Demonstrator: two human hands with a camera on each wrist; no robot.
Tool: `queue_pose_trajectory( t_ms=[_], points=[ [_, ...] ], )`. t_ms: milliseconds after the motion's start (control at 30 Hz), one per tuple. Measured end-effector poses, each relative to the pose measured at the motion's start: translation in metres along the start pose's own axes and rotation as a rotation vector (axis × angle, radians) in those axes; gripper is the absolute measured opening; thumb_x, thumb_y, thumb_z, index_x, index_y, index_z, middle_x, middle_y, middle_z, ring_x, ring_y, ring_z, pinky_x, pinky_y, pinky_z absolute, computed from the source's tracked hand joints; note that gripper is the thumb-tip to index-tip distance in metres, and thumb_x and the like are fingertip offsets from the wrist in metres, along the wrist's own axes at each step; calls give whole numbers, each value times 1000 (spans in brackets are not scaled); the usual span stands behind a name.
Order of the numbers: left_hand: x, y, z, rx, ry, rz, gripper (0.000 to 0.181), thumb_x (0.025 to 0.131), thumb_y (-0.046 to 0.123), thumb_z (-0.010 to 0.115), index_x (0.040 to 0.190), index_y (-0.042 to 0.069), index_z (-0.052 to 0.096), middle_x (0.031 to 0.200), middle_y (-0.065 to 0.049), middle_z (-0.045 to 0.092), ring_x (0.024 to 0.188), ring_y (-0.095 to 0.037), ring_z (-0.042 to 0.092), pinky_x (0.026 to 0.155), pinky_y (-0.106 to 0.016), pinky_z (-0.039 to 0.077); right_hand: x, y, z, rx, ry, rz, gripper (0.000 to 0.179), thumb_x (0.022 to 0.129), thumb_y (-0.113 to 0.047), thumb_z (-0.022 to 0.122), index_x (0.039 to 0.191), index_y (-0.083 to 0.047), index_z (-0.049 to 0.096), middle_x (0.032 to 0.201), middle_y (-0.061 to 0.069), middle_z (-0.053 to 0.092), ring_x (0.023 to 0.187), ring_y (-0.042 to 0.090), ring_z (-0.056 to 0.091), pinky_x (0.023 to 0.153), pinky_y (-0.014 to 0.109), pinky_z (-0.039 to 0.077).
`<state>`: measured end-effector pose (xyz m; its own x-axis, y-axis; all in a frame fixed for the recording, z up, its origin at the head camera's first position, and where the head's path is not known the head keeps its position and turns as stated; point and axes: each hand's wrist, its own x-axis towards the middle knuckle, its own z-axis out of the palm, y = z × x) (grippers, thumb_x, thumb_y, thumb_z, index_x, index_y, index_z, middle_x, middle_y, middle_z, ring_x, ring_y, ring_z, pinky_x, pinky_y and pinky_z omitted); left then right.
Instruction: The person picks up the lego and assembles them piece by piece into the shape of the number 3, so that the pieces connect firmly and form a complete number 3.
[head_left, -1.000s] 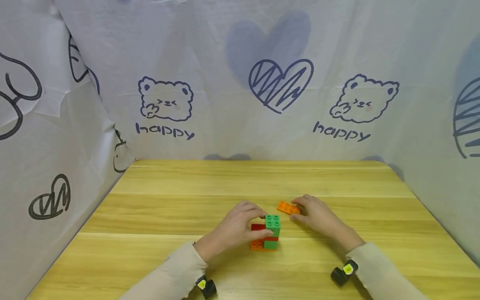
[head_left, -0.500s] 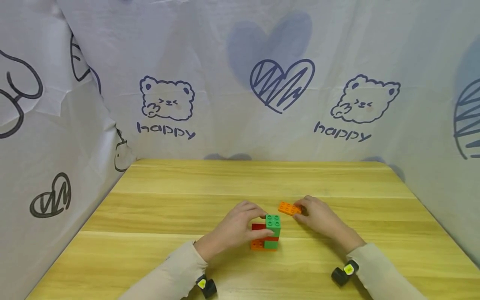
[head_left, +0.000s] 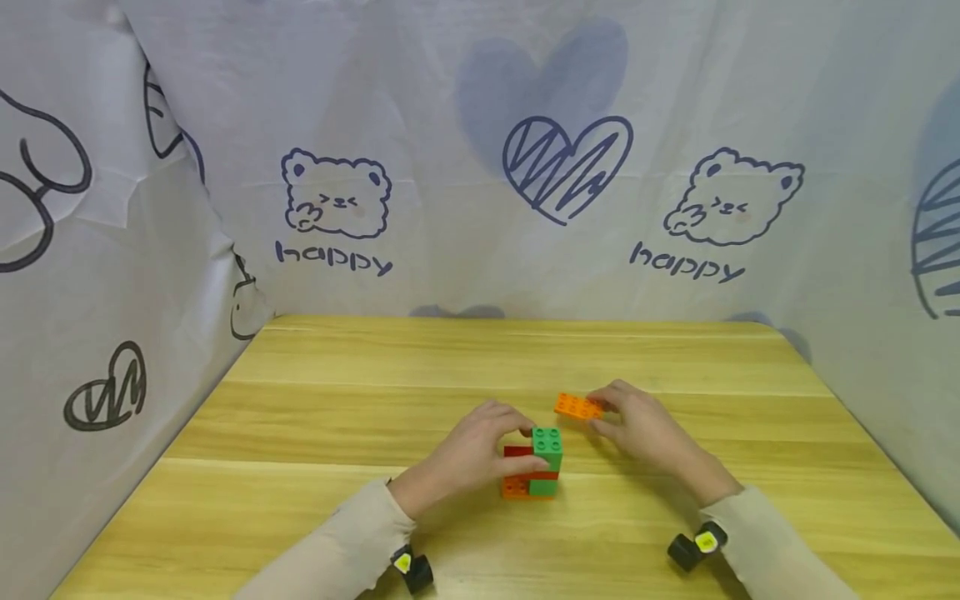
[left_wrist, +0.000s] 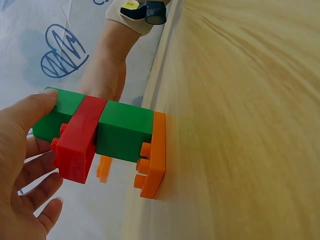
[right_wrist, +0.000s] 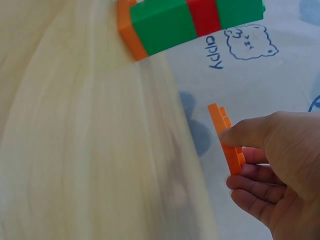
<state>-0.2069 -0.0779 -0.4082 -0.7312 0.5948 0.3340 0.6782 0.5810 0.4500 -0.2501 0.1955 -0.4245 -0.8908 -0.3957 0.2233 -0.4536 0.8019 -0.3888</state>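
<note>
A small tower of toy building bricks stands on the table: an orange thin brick (left_wrist: 155, 160) at the base, then a green brick (left_wrist: 125, 127), a red brick (left_wrist: 80, 142) and a green top brick (head_left: 547, 438). My left hand (head_left: 476, 446) pinches the top brick, thumb on the near side and fingers round the far side. Beyond the tower to the right, my right hand (head_left: 641, 425) pinches a second orange thin brick (head_left: 576, 406) by its right end, studs up. In the right wrist view that loose brick (right_wrist: 227, 140) shows off the tabletop, thumb across its underside.
A pale wooden table (head_left: 360, 367) carries the tower. White cloth (head_left: 450, 250) printed with hearts and bears hangs behind it and at both sides. Small black cameras (head_left: 697, 546) are worn at both wrists.
My right hand has taken a firmer hold of the loose orange brick and moved it slightly up and away. The left hand and the tower stay in place.
</note>
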Motion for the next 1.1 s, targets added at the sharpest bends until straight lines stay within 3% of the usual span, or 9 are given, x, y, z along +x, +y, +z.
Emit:
queue_pose_trajectory(
  t_ms=[633,1100],
  points=[
    [1,-2,0,-75,-29,-38,46,84,48,74,115,15,70,109,7,65,104,-12,55,91,-32,47,-8,-35,-28,121,80,-120,33,86,-23,78,117,-13,69,106,-2,64,94,20,61,82,42,53],
    [3,-6,-4,-237,-59,-59,46,85,47,73,116,14,69,108,6,65,102,-23,59,88,-42,49,-16,-53,-38,243,49,-165,34,88,-25,76,119,-16,68,109,-7,63,97,19,63,85,37,53]
  ],
)
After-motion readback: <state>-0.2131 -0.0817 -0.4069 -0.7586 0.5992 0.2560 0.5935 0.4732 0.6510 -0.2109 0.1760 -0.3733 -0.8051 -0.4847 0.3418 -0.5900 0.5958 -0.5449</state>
